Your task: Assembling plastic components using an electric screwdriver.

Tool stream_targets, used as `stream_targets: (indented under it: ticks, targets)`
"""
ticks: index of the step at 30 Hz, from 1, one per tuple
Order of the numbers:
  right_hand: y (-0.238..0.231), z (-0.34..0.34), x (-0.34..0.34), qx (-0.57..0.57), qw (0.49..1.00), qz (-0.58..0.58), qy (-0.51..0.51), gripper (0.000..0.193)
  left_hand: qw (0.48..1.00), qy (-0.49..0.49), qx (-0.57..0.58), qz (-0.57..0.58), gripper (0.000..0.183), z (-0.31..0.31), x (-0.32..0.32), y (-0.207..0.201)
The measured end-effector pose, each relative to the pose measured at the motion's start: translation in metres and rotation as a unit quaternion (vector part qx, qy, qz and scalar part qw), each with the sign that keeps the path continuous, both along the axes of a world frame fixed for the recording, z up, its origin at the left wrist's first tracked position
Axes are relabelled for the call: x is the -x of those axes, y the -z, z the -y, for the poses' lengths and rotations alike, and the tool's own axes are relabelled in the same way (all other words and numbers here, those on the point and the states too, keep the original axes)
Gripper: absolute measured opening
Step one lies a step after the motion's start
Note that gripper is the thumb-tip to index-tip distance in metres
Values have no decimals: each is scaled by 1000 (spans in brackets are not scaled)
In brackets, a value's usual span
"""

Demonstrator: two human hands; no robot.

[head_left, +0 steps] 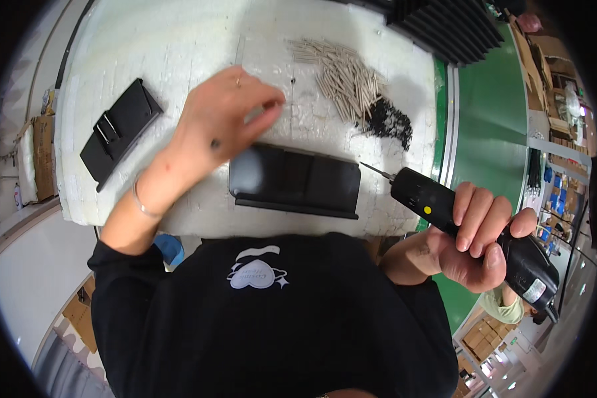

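Note:
My right hand (481,239) is wrapped round a black electric screwdriver (423,198). Its thin bit points left, its tip close to the upper right corner of a black plastic panel (295,182). That panel lies lengthwise at the table's near edge, a raised lip along its near side. Over the panel's far left end is my left hand (225,109), slightly blurred, fingers curled and thumb tip close to the index finger; whatever is pinched there, if anything, cannot be made out. Beyond it lie a heap of pale slim rods (348,79) and a pile of small black screws (388,123).
A second black panel (123,132) with a metal piece on it lies at the left of the white-covered table (179,40). Stacked black ribbed parts (444,30) stand at the far right, beside a green surface (487,126). Another person's sleeve (504,306) shows at lower right.

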State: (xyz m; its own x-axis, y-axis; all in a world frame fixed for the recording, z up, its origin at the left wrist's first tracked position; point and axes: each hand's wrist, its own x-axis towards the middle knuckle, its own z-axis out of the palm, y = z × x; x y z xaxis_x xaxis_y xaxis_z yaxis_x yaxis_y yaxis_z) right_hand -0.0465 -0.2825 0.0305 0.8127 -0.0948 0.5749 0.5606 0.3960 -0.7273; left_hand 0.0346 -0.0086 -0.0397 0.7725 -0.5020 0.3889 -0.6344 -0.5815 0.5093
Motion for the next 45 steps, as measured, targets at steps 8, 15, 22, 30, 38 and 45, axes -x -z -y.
stream_targets:
  ticks: [8,15,22,30,38,45]
  targets:
    - [12,-44,-6,84,991,25,-99,34,991,-15,88,-95,19,5,62,6]
    - [19,-54,-15,103,987,31,-119,35,990,-42,90,-99,17,7,63,7]
    - [21,-58,-18,111,985,14,-130,35,990,-53,106,-82,13,10,64,10]
    - [23,-62,-24,121,981,9,-153,34,988,-61,111,-90,13,11,64,12]
    - [12,-71,-42,192,952,35,-237,32,992,-13,104,-75,19,12,70,18]
    - [6,-80,-46,211,944,11,-252,32,994,11,93,-60,15,15,69,22]
